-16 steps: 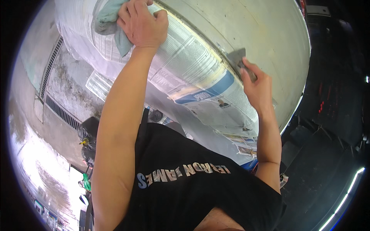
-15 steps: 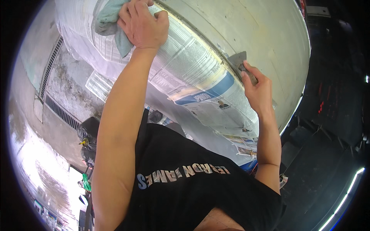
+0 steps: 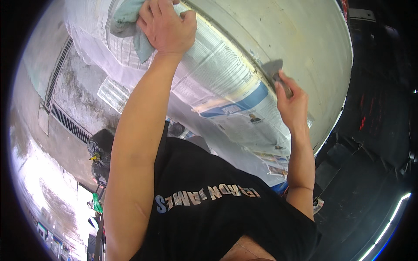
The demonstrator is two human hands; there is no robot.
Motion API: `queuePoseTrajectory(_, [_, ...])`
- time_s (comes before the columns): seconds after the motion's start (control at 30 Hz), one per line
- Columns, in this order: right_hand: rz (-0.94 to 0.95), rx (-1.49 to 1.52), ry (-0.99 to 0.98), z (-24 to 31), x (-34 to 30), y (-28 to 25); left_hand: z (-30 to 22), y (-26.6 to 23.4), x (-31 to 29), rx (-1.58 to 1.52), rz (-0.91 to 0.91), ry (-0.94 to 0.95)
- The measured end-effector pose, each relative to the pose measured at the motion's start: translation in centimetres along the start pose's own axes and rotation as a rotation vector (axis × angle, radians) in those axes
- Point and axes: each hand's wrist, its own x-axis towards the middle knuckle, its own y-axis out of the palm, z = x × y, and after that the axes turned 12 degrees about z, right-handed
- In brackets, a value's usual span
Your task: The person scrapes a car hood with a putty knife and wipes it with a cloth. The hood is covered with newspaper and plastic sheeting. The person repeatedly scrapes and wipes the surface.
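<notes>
My left hand (image 3: 169, 28) is at the top, its fingers curled over a grey-green cloth (image 3: 125, 19). Part of that cloth hangs out beside the wrist, over newspaper masking (image 3: 209, 65). Between the masking and a pale, smooth curved panel (image 3: 305, 30) runs a dark seam with a yellowish tape edge. On the right, my right hand (image 3: 292, 99) grips the short handle of a putty knife (image 3: 273, 67). Its dark, wide blade lies against the panel close to the seam. The blade's very edge is blurred.
Newspaper and translucent plastic sheeting (image 3: 87, 48) cover the side below the panel. Beyond it, on the left, a drain grate (image 3: 69, 124) crosses the concrete floor. Black plastic bags (image 3: 100, 158) stand left of my left arm. Dark clutter fills the right side.
The whole view has shifted slightly. Both hands stay in nearly the same places on the covered body, the cloth and putty knife still in them.
</notes>
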Motion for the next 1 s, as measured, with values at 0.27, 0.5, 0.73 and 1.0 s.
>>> queuePoseTrajectory(0.27, [0.006,0.011,0.02,-0.3,-0.6,0.4,-0.1,-0.1,-0.8,-0.031,0.009,-0.022])
queuePoseTrajectory(0.5, [0.038,0.04,0.0,1.8,1.5,0.3,0.1,0.1,0.1,-0.016,-0.01,-0.005])
queuePoseTrajectory(0.73, [0.035,0.025,-0.017,0.0,1.3,0.4,-0.1,0.3,-0.1,-0.038,-0.032,-0.01])
queuePoseTrajectory(1.0, [0.06,0.061,0.012,2.4,3.1,-0.2,0.3,0.0,0.1,-0.035,-0.013,0.007])
